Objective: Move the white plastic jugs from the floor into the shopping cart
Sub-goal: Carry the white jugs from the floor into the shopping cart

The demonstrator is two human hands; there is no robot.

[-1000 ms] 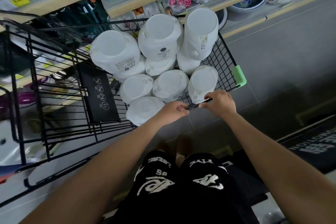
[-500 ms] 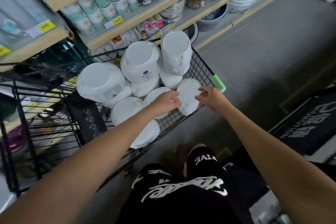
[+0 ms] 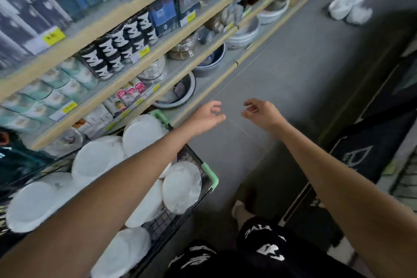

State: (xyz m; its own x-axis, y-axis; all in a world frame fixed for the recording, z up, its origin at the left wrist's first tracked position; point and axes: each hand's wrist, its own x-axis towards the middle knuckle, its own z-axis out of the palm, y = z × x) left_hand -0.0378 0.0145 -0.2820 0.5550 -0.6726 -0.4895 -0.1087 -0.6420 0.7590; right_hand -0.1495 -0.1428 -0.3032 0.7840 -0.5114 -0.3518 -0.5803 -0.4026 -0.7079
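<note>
White plastic jugs [image 3: 97,160] fill the shopping cart [image 3: 211,178] at the lower left. They are packed touching one another, with their round, flat, pale ends turned up toward the camera. Blur hides any labels or handles. The cart is black wire mesh with green plastic corner guards, and it stands just beside the wooden shelves [image 3: 90,31] of boxed goods and bowls.

A further small cluster, the floor jugs [image 3: 347,8], sits on the grey tiled floor [image 3: 293,74] far up the aisle, well apart from the cart. They look rounded and bright white, but too smeared to count.

Both arms reach out over bare floor beyond the cart's front corner. The left hand [image 3: 208,116] has its fingers loosely curled and thumb out, gripping nothing. The right hand [image 3: 261,113], near it but apart, also hangs with its fingers loosely bent and empty. Black printed shorts [image 3: 259,255] show at the bottom edge.
</note>
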